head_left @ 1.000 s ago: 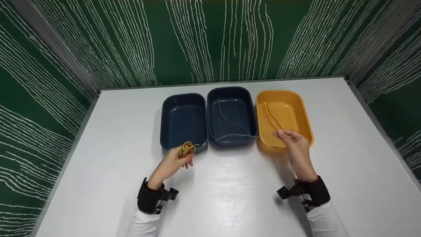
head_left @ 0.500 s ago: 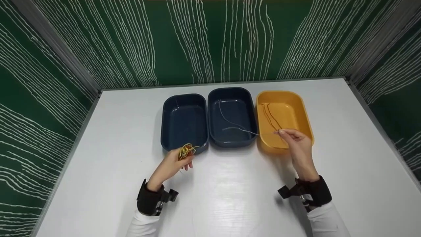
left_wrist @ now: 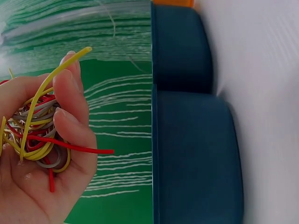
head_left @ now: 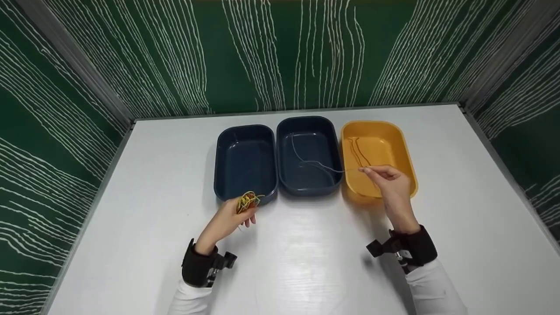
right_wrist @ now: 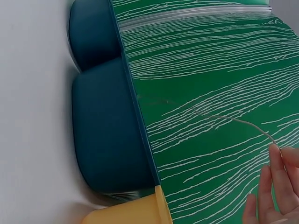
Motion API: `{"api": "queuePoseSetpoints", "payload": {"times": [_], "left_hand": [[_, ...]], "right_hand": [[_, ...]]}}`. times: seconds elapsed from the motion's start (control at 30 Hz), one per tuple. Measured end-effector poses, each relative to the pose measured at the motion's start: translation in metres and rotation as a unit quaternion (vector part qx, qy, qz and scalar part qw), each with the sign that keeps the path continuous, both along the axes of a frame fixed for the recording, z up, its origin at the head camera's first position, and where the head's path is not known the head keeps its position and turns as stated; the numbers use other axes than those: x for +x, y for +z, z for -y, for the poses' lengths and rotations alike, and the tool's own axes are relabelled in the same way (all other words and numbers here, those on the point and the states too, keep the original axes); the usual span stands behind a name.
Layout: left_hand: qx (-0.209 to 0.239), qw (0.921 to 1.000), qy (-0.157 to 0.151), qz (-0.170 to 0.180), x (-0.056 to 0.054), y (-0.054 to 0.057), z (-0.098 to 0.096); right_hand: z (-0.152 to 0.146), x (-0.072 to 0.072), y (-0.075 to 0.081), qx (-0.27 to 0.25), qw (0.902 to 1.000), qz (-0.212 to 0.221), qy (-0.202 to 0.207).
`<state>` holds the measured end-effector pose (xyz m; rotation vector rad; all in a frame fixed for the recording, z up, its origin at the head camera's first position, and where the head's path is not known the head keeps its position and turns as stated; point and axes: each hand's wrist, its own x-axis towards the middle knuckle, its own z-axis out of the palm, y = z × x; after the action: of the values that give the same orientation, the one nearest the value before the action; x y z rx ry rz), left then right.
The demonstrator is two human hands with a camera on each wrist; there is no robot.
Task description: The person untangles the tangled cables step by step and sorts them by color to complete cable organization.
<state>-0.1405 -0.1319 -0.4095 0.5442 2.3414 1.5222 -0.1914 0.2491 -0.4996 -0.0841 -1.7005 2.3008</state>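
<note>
My left hand [head_left: 225,222] holds a tangled bundle of thin wires [head_left: 248,200], yellow, red and grey, at the front edge of the left dark blue bin [head_left: 245,162]. In the left wrist view the fingers curl round the bundle [left_wrist: 39,126], and loose yellow and red ends stick out. Over the yellow bin [head_left: 389,148], my right hand [head_left: 396,192] pinches one end of a grey wire [head_left: 323,166] between thumb and fingertips. That wire stretches left above the middle dark blue bin [head_left: 321,190]. Another thin grey wire [head_left: 295,149] lies inside the middle bin.
Two reddish-brown wires [head_left: 361,151] lie in the yellow bin, partly hidden by the right hand. All three bins stand side by side on a white table [head_left: 297,253]. Green panels [head_left: 288,52] with white wavy lines border the table at the back and sides.
My right hand has shifted slightly away from me and to the left, and the grey wire it pinches has swung farther back over the middle bin. The left hand has barely moved.
</note>
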Motion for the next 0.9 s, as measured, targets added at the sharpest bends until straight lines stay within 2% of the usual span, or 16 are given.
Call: {"api": "queuePoseSetpoints", "payload": {"times": [0.1, 0.17, 0.27, 0.3, 0.33, 0.37, 0.4, 0.5, 0.53, 0.77, 0.9], "left_hand": [[-0.001, 1.0, 0.0, -0.002, 0.0, -0.001, 0.0], [0.0, 1.0, 0.0, -0.005, 0.0, -0.001, 0.0], [0.002, 1.0, -0.001, -0.004, -0.001, -0.001, -0.001], [0.002, 1.0, -0.002, -0.004, -0.001, -0.001, -0.001], [0.003, 1.0, -0.002, -0.003, -0.001, -0.001, -0.001], [0.004, 1.0, -0.003, -0.003, -0.001, -0.001, -0.002], [0.005, 1.0, -0.004, -0.002, -0.001, -0.001, -0.002], [0.007, 1.0, -0.006, -0.004, -0.001, -0.001, -0.002], [0.007, 1.0, -0.006, -0.004, -0.001, -0.001, -0.002], [0.012, 0.9999, -0.005, -0.003, 0.0, -0.001, -0.002], [0.014, 0.9999, -0.005, -0.001, 0.0, -0.001, -0.003]], "right_hand": [[0.012, 0.001, 0.02, 0.043, 0.9989, 0.015, -0.009], [0.016, -0.004, 0.025, 0.037, 0.9992, -0.004, 0.011], [0.032, -0.005, 0.045, 0.058, 0.9981, -0.016, 0.01], [0.032, -0.012, 0.041, 0.045, 0.9982, -0.033, 0.023], [0.036, -0.013, 0.045, 0.049, 0.9979, -0.037, 0.02], [0.043, -0.012, 0.054, 0.077, 0.9965, -0.031, 0.003], [0.05, -0.009, 0.064, 0.105, 0.994, -0.027, -0.012], [0.061, -0.017, 0.071, 0.163, 0.9854, -0.034, -0.037], [0.069, -0.014, 0.081, 0.2, 0.9777, -0.022, -0.061], [0.084, -0.036, 0.084, 0.294, 0.9527, -0.016, -0.075], [0.089, -0.045, 0.081, 0.336, 0.9379, -0.036, -0.078]]}}
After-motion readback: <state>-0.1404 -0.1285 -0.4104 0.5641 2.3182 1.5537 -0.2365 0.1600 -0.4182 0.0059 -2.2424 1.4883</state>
